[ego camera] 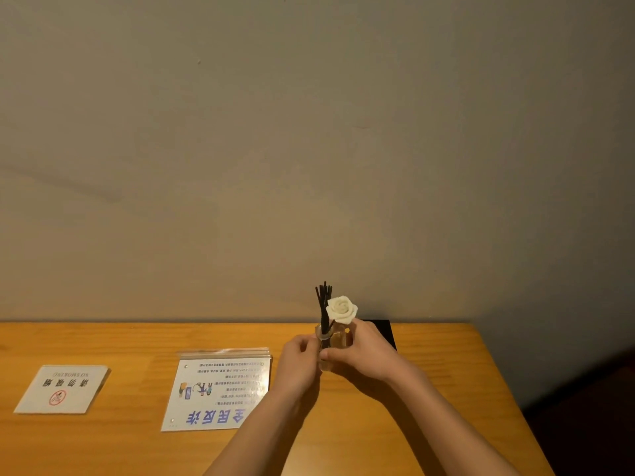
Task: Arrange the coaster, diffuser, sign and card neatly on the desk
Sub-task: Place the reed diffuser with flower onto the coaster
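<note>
Both hands, left hand (298, 360) and right hand (366, 352), clasp diffuser (331, 341) at lower centre; we should keep it upright, then set it onto black coaster (383, 329)

Two printed items lie flat on your counter (137, 441), both upside down to you. Small white card (62, 388) at far left: "NO SMOKING" in small grey capitals, a line of four larger dark Chinese characters too blurred to read, and a red circled no-smoking symbol. Clear acrylic sign (220, 389) beside your left forearm: big blue headline "全民反诈" along its near edge, small cartoon figures at mid-left, and several lines of fine Chinese print too small to read. Nothing else shows readable text.
</note>
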Tool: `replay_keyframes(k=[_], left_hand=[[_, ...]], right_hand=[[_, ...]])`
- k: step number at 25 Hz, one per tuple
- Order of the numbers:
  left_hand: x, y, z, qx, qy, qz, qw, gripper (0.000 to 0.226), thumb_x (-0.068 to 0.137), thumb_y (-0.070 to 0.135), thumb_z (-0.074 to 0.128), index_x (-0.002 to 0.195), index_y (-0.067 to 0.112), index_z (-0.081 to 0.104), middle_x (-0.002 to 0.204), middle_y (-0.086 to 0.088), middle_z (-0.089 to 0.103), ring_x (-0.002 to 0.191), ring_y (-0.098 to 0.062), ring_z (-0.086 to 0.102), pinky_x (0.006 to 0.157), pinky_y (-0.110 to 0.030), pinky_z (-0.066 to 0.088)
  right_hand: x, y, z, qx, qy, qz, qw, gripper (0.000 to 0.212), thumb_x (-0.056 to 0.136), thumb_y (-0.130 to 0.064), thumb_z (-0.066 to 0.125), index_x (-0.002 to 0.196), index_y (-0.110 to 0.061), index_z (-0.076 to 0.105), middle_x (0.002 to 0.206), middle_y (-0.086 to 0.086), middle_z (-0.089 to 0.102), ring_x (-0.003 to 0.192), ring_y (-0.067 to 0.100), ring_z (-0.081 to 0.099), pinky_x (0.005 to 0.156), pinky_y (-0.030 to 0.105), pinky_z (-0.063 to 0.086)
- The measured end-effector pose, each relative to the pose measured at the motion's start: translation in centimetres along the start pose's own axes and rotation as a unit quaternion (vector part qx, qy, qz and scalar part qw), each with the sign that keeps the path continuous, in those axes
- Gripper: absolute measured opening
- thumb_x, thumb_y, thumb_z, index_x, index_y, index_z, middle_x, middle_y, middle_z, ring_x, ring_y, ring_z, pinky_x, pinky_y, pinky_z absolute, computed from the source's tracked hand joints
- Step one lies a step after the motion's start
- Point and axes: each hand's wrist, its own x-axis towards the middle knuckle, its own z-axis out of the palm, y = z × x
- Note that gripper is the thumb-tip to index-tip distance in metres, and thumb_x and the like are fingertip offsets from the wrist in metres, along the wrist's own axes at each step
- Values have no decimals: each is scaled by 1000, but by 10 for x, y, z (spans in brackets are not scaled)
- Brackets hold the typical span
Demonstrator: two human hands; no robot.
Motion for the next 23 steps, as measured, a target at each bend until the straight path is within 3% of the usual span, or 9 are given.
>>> replay_keyframes(k=[3,5,8,14,23], left_hand=[[4,-1,1,58,-4,14,998,34,95,22,47,71,23,71,56,6,65,61,-16,59,61,-33,45],[4,1,1,81,4,23,996,31,96,22,47,75,23,69,64,3,66,65,-15,61,63,-27,45],[0,8,3,128,20,49,990,32,100,24,45,73,31,61,70,9,65,67,-2,60,55,-16,39],[1,13,6,149,11,56,987,27,100,27,46,84,21,65,71,7,64,68,-3,58,55,-17,38],[5,14,7,157,19,31,987,21,99,30,49,88,21,65,74,3,66,68,-6,59,56,-22,42]], right_hand=[[8,2,1,-6,-16,-6,1000,34,76,-40,78,106,-39,60,100,-18,65,95,2,62,83,26,50],[11,3,1,-14,-24,-8,1000,36,78,-39,76,111,-34,61,103,-17,64,94,2,61,80,23,49],[14,6,2,-28,-32,-2,999,40,81,-39,73,118,-31,59,110,-11,64,94,2,59,75,18,45],[16,9,0,-19,-37,8,999,40,85,-35,71,119,-23,56,115,-1,64,102,11,60,82,23,48],[19,9,-2,-44,-43,18,998,37,83,-37,72,114,-22,60,108,-1,65,95,12,63,84,32,55]])
